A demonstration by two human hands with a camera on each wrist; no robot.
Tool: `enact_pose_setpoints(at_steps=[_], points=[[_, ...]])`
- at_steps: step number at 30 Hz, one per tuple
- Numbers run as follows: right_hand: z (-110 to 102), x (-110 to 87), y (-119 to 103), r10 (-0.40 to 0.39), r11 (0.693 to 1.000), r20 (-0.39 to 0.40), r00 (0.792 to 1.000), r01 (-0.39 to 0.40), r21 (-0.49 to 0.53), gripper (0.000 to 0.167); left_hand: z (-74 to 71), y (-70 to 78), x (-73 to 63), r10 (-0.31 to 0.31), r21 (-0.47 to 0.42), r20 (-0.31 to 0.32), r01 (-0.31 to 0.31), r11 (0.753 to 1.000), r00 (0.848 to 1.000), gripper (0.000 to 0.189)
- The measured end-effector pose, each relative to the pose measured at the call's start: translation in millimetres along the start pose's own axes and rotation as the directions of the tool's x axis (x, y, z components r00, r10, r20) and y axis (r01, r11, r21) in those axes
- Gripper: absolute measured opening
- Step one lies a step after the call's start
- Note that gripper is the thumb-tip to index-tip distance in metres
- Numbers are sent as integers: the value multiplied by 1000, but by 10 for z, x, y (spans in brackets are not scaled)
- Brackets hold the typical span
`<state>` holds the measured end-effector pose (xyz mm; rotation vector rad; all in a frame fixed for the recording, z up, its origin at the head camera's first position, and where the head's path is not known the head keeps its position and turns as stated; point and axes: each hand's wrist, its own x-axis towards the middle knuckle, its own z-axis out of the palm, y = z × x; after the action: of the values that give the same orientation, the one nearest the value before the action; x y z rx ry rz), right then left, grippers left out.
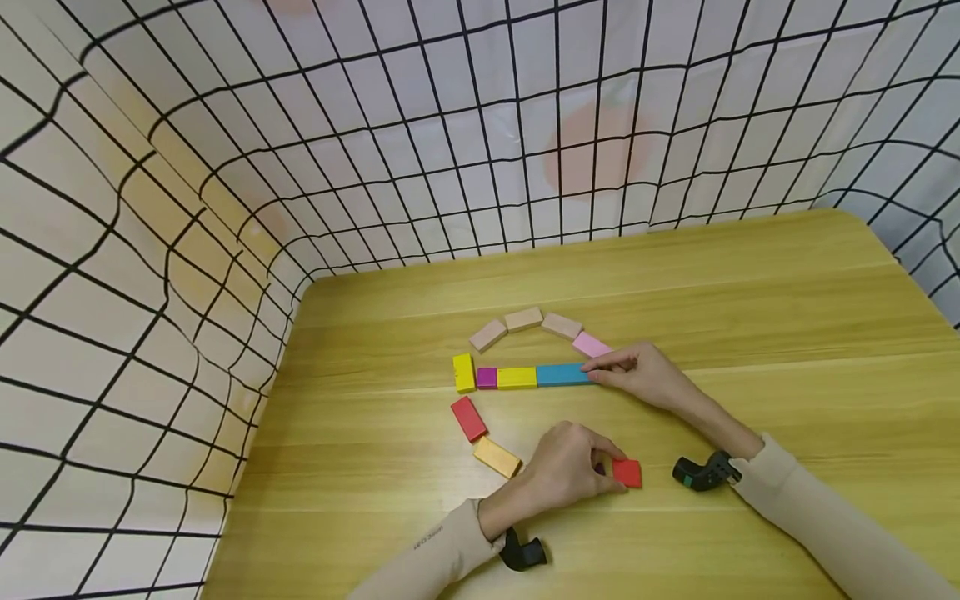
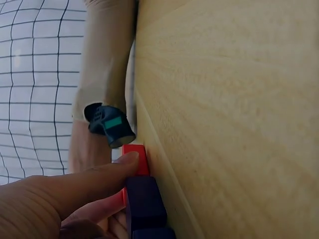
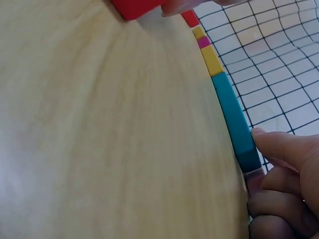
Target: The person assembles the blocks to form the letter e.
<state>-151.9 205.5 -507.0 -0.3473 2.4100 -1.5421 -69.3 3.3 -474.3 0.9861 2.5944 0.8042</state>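
Note:
My left hand (image 1: 566,467) pinches a red block (image 1: 627,473) near the front of the table, thumb on one side and fingers on the other. Dark blue blocks (image 2: 144,201) line up beside the red one in the left wrist view; from above, that hand mostly hides them. My right hand (image 1: 648,375) has its thumb and index finger at the right end of a long blue block (image 1: 562,375), its other fingers curled. That block ends a straight row with a yellow block (image 1: 517,378) and a small purple block (image 1: 487,378).
An arc of blocks curves around the row: pink (image 1: 592,344), several plain wooden ones (image 1: 523,319), upright yellow (image 1: 464,372), red (image 1: 469,418) and orange-yellow (image 1: 497,457). Black wire mesh (image 1: 450,133) borders the wooden table (image 1: 360,350) behind and at the sides.

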Motion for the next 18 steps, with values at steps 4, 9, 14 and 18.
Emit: enact_pose_setpoints(at_steps=[4,9,14,18], points=[[5,-5,-9,5,1000,-8,1000,-5,-9,19,14,1,-6,-7,11,-1,7,1000,1000,26],[-1,-11,-19,12,1000,-3,1000,-12,-2,19,13,10,-9,-2,9,-1,2,1000,1000,27],[-7,-13,-19,11,1000,5,1000,-11,9,19,10,17,-13,3,17,-8,-3,1000,1000,27],[-7,-11,-22,13,1000,8,1000,-13,13,19,3,19,-22,5,35,-6,-4,999,1000,25]])
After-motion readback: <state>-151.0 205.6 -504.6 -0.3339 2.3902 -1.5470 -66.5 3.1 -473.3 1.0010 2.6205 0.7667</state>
